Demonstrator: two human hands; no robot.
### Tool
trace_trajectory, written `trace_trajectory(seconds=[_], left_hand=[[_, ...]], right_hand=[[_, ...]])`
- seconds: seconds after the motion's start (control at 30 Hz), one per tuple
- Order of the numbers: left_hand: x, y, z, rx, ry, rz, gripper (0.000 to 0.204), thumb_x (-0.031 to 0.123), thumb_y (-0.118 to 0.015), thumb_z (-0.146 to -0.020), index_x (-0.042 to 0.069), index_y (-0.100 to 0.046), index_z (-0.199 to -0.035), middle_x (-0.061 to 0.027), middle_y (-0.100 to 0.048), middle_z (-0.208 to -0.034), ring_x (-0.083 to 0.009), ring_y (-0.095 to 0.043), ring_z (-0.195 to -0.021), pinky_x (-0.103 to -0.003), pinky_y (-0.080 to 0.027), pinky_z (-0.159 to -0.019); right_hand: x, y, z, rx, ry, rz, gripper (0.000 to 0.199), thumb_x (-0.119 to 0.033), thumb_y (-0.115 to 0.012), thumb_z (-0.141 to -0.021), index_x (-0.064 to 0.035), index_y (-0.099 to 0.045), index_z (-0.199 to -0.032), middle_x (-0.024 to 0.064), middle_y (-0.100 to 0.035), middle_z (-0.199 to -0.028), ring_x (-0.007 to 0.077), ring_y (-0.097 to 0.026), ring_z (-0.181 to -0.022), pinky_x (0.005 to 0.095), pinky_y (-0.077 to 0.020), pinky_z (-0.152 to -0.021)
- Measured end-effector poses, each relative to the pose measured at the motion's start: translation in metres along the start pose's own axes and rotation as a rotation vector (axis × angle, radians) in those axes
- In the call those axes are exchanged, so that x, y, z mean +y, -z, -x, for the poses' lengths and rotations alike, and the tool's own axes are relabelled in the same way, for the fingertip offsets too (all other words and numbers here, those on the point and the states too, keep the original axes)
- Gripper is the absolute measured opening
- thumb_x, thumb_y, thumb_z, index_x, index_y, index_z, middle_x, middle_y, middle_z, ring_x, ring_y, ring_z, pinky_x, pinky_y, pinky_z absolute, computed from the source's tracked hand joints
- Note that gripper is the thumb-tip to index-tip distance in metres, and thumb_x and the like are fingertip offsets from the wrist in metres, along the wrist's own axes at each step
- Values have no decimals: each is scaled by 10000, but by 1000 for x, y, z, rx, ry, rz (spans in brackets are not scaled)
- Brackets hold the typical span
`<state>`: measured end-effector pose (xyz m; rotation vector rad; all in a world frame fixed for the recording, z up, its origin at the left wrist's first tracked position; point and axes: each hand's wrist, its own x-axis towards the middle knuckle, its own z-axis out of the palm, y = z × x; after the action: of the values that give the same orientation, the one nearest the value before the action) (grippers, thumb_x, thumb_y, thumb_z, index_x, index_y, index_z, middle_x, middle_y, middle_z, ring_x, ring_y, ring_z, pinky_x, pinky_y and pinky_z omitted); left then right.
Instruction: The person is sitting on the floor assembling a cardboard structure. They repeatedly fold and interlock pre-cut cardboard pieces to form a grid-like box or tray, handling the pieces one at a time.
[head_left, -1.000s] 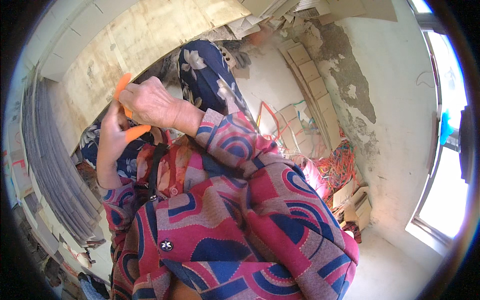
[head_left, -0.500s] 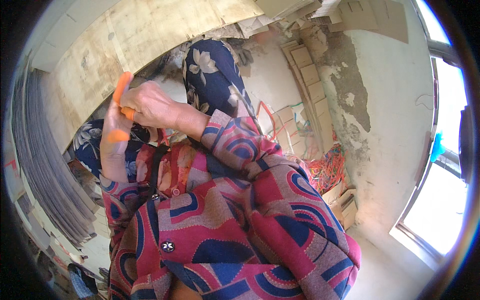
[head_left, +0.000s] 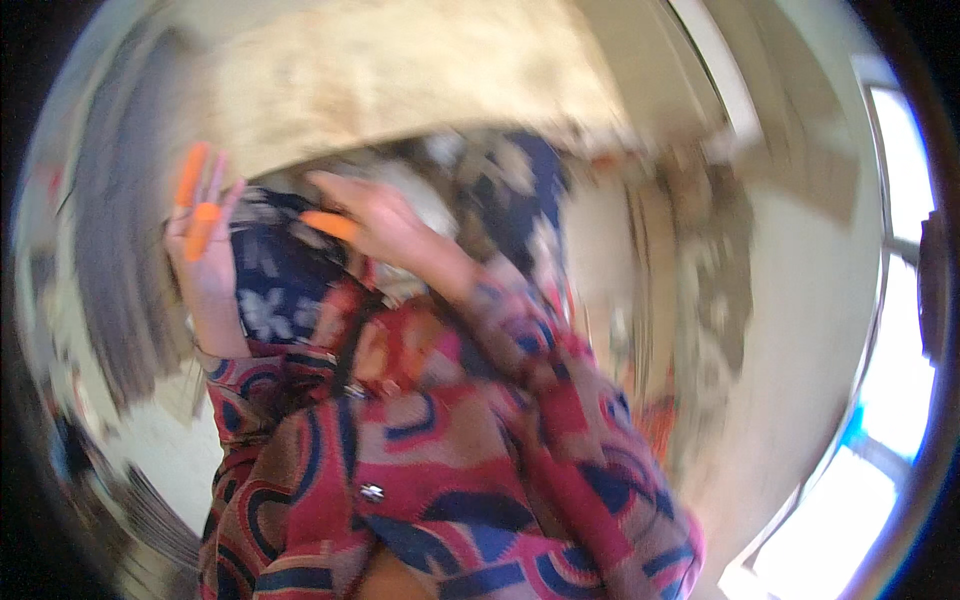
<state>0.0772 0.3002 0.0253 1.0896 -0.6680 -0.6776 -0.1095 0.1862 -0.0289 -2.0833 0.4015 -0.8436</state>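
My left hand (head_left: 208,272) is raised above my thigh at the left, its fingers stretched out and apart, holding nothing. Orange rubber finger cots cover one finger (head_left: 193,176) and the thumb (head_left: 202,230) of it. Apart from it, to the right, my right hand (head_left: 392,232) is over my lap with its fingers spread and nothing visible in them. One of its digits wears an orange finger cot (head_left: 330,225). Motion blur softens both hands.
A pale wooden board (head_left: 400,80) spans the far side, just beyond my knees. Tall stacked grey sheets (head_left: 130,210) stand at the left. Cardboard pieces (head_left: 655,270) lean along the stained wall (head_left: 790,290) at the right, near red strips (head_left: 655,430) and a bright window (head_left: 895,340).
My right hand has let go of the left hand's finger cot, and the hands have moved apart. One cot now shows on my right hand. The view has swung, blurring the room.
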Motion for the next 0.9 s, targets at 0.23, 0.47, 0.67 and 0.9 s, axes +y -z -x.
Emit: trace_trajectory(seconds=[0.23,0.47,0.67,0.9], left_hand=[[57,80,-11,299,-353,-1002,945,217,-794,-684,20,-244,-1427,-143,-315,-1455,-258,-307,-1342,-400,-299,-1063],[99,148,-52,262,-383,-1578,869,338,-724,-756,-7,-254,-1400,-235,-296,-1428,-363,-262,-1343,-407,-252,-1090],[110,252,-116,135,-264,-1894,954,481,-708,-729,-30,-241,-1385,-260,-294,-1405,-387,-262,-1331,-407,-299,-1065],[124,257,-158,-73,75,-1641,978,518,-665,-755,47,-160,-1448,-227,-194,-1476,-342,-179,-1379,-391,-184,-1123]], right_hand=[[20,16,12,94,-375,-230,448,-31,-658,-828,12,-514,-1250,45,-637,-811,79,-574,-678,221,-483,-600],[-10,-10,-61,9,-374,-460,473,-70,-640,-855,21,-472,-1288,81,-607,-991,109,-569,-884,230,-466,-717],[-23,-94,-155,164,-216,-473,567,-201,-655,-856,31,-424,-1318,166,-528,-1179,235,-543,-1024,315,-476,-795],[53,-180,-294,-48,-560,-408,682,-381,-653,-824,78,-426,-1275,251,-502,-1245,289,-474,-1193,342,-378,-953]])
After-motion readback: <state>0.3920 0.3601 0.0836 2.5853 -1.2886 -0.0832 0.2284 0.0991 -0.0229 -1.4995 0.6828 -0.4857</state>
